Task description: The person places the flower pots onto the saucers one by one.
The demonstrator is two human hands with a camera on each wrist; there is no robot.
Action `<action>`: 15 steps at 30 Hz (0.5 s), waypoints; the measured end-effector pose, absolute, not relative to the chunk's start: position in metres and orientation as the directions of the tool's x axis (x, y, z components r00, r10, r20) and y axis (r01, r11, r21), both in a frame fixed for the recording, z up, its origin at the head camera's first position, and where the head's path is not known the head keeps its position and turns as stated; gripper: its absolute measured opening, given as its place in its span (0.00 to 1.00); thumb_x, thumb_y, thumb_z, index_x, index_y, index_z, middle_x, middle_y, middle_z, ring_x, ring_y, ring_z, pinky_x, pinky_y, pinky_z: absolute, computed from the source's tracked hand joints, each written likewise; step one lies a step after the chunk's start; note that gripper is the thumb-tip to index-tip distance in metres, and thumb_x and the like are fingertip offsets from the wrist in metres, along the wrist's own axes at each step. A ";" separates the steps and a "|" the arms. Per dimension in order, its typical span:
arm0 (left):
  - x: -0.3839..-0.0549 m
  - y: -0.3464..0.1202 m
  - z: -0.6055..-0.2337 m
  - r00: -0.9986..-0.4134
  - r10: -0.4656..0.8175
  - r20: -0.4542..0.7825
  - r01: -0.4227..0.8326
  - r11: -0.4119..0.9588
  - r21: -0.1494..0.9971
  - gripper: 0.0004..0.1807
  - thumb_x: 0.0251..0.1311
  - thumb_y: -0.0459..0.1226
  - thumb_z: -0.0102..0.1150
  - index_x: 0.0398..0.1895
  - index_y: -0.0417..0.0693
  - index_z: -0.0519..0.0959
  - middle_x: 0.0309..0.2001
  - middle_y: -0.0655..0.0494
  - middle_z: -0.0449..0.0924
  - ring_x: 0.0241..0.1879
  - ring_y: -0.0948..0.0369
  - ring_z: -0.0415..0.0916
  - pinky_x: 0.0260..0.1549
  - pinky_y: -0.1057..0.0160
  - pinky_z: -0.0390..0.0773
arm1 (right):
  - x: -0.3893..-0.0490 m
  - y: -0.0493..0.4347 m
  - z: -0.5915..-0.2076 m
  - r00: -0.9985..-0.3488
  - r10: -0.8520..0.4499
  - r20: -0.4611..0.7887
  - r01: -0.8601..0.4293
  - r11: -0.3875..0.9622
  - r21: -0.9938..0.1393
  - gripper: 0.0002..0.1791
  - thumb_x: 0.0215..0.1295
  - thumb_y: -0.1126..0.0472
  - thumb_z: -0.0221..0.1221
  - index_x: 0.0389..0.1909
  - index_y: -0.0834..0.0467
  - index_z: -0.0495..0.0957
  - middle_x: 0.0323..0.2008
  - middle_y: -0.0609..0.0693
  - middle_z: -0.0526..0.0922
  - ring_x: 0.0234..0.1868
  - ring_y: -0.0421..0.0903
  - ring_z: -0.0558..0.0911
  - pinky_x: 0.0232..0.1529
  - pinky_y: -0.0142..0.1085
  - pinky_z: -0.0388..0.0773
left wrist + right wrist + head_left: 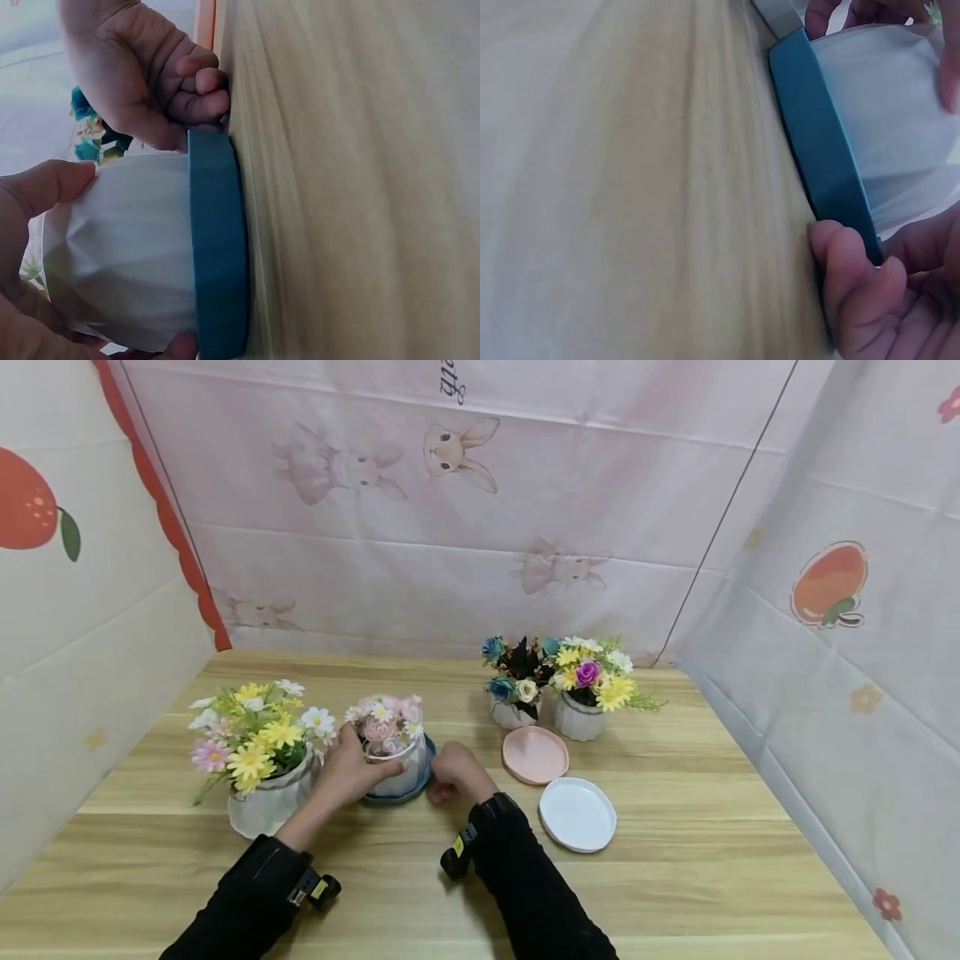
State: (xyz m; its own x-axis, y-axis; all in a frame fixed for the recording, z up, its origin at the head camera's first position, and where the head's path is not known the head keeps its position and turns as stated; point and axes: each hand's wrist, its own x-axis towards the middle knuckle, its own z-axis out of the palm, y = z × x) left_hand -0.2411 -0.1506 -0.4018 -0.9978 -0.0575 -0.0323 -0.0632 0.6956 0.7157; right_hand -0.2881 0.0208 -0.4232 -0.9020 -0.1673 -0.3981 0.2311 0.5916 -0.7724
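A white faceted flowerpot (397,775) with pink roses and small daisies (384,727) stands upright on a blue saucer (428,762). My left hand (343,777) grips this pot, its thumb across the near side and its fingers around the left and back. At the saucer's right edge, my right hand (459,772) has curled fingers and pinches the rim. The wrist views show the pot's wall (135,240) seated in the saucer (821,142), which lies flat on the table. Part of the left fingers is hidden behind the pot.
To the left stands a larger pale pot (262,810) of yellow, white and pink flowers. At the back right are a pot with teal and cream flowers (513,714) and a pot with mixed flowers (579,718). A pink saucer (536,755) and a white saucer (577,815) lie in front.
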 end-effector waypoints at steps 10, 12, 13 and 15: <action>-0.261 -0.144 -0.404 -0.993 -0.114 -0.025 -0.093 0.652 0.753 0.61 0.47 0.52 0.67 0.68 0.28 0.37 0.62 0.24 0.51 0.58 0.33 0.56 0.51 0.40 0.65 | -0.303 0.016 -0.424 -0.897 -0.161 -0.411 0.302 0.454 -0.838 0.11 0.64 0.73 0.41 0.32 0.72 0.72 0.13 0.58 0.77 0.10 0.46 0.75 0.09 0.31 0.71; -0.265 -0.143 -0.405 -0.991 -0.132 -0.018 -0.101 0.654 0.750 0.60 0.47 0.52 0.67 0.68 0.29 0.38 0.61 0.24 0.50 0.57 0.33 0.57 0.50 0.39 0.65 | -0.305 0.015 -0.424 -0.895 -0.159 -0.417 0.318 0.431 -0.845 0.11 0.65 0.72 0.40 0.33 0.72 0.71 0.14 0.59 0.77 0.10 0.46 0.75 0.10 0.31 0.72; -0.266 -0.143 -0.405 -0.990 -0.141 -0.015 -0.105 0.656 0.748 0.59 0.47 0.52 0.67 0.67 0.29 0.39 0.61 0.24 0.50 0.57 0.33 0.57 0.50 0.39 0.66 | -0.306 0.014 -0.424 -0.894 -0.156 -0.421 0.324 0.424 -0.846 0.11 0.65 0.72 0.40 0.34 0.72 0.71 0.15 0.59 0.78 0.10 0.46 0.76 0.10 0.31 0.72; -0.269 -0.143 -0.404 -0.988 -0.155 -0.012 -0.113 0.660 0.743 0.58 0.47 0.52 0.67 0.67 0.29 0.41 0.61 0.24 0.49 0.57 0.33 0.57 0.50 0.39 0.65 | -0.308 0.012 -0.425 -0.892 -0.154 -0.425 0.336 0.404 -0.851 0.11 0.66 0.72 0.40 0.36 0.73 0.71 0.15 0.59 0.78 0.11 0.46 0.76 0.11 0.32 0.74</action>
